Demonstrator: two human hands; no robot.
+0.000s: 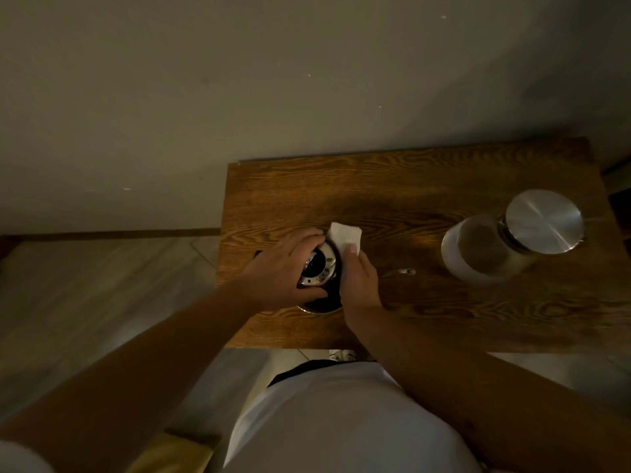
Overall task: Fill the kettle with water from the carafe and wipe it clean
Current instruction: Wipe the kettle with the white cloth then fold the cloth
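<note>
I am looking down at the kettle (319, 268), sitting just left of the frame's center on the wooden tabletop (409, 186). My left hand (283, 268) is curling round its metal lid, fingers wrapped over the far and near rim. My right hand (358, 285) is pinching a white paper towel (345, 235) against the kettle's right side, the thumb pressing on the sheet. The carafe (505, 244) is standing well apart at center right, capped with a brushed steel lid (no lettering or label is showing anywhere in this dim light).
</note>
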